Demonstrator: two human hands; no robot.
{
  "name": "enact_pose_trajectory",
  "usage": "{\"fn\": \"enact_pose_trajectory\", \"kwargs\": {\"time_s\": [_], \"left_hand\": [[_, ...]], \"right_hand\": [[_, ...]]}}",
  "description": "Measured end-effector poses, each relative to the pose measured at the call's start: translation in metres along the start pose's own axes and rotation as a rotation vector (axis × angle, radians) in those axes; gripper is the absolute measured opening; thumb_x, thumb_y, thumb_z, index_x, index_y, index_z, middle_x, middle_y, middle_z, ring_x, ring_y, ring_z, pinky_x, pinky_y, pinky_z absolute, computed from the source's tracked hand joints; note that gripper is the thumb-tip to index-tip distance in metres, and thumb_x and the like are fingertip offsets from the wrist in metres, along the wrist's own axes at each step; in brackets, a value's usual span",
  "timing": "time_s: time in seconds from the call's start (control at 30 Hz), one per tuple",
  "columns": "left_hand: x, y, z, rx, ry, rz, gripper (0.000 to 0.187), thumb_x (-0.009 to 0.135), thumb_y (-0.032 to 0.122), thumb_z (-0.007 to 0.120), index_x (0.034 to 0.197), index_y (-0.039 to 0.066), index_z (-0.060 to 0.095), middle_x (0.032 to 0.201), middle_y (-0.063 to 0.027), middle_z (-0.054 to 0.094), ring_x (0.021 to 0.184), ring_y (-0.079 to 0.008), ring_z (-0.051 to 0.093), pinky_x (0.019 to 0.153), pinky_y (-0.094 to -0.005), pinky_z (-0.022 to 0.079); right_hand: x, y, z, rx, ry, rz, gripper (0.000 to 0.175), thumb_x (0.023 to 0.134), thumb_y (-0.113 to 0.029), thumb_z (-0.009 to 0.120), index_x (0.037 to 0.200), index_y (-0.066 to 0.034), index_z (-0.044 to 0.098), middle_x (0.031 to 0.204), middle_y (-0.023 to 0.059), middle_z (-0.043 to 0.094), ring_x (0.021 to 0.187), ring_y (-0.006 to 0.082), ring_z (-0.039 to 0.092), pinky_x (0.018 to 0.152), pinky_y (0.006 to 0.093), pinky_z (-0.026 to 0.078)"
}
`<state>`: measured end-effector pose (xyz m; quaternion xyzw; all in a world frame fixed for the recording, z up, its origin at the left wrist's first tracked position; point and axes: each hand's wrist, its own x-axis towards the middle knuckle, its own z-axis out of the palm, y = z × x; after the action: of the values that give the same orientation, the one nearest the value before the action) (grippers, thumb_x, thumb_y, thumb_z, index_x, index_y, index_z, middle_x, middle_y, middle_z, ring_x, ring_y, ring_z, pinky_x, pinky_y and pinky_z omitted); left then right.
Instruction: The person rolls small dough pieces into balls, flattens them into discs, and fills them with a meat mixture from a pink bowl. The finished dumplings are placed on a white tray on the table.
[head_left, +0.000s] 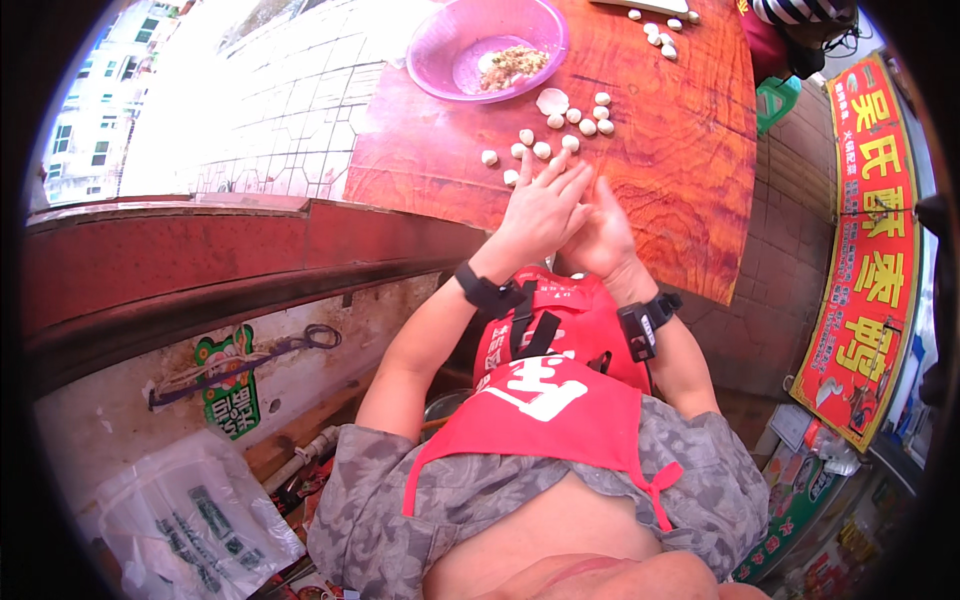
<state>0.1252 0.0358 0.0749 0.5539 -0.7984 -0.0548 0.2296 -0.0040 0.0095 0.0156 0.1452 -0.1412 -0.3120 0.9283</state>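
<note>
My left hand (541, 211) lies over my right hand (602, 232), palms facing, above the near edge of a wooden table (675, 195). The fingers of both are stretched out. Whether anything is between the palms is hidden. Small white balls, apparently dough (541, 150), are scattered just beyond my fingertips. Among them is one flattened round piece, apparently dough (553, 101). Farther back stands a pink plastic basin (442, 67), holding a crumbly, chopped filling (516, 66) and something white beside it.
More white balls (666, 45) lie near a pale tray (649, 4) at the far edge. Another person (780, 45) is at the far right corner, by a green plastic stool (776, 103). A red ledge (165, 270) runs along my left, above a plastic bag (195, 517).
</note>
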Motion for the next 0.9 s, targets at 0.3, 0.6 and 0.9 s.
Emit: {"fn": "enact_pose_trajectory", "kwargs": {"time_s": [0.3,0.6,0.9], "left_hand": [[-0.004,0.014,0.026,-0.153,0.028,0.105,0.058,0.087,0.031,0.066,0.140,0.009,0.055,0.140,-0.0157,0.059,0.138,-0.0313,0.048,0.118,-0.0583,0.025],[-0.024,0.011,0.032,-0.236,-0.170,0.160,0.055,0.092,0.024,0.059,0.143,0.006,0.052,0.148,-0.0153,0.051,0.143,-0.0294,0.043,0.119,-0.0617,0.022],[-0.058,-0.089,0.066,-0.471,0.139,-0.444,0.032,0.097,0.022,0.058,0.123,0.004,0.063,0.131,-0.0174,0.062,0.127,-0.0350,0.055,0.107,-0.0502,0.041]], "right_hand": [[-0.003,0.021,-0.016,-0.417,0.163,0.301,0.084,0.100,-0.069,0.029,0.157,-0.0084,0.028,0.162,0.0179,0.032,0.148,0.0386,0.032,0.121,0.0505,0.027],[-0.016,-0.013,-0.037,-0.290,0.411,0.047,0.059,0.103,-0.048,0.043,0.144,-0.0056,0.045,0.144,0.0164,0.053,0.131,0.0331,0.053,0.112,0.0497,0.042],[-0.047,-0.089,-0.065,-0.227,0.757,0.315,0.020,0.099,-0.017,0.059,0.112,-0.0047,0.067,0.119,0.0118,0.067,0.100,0.0287,0.068,0.084,0.0463,0.060]]}}
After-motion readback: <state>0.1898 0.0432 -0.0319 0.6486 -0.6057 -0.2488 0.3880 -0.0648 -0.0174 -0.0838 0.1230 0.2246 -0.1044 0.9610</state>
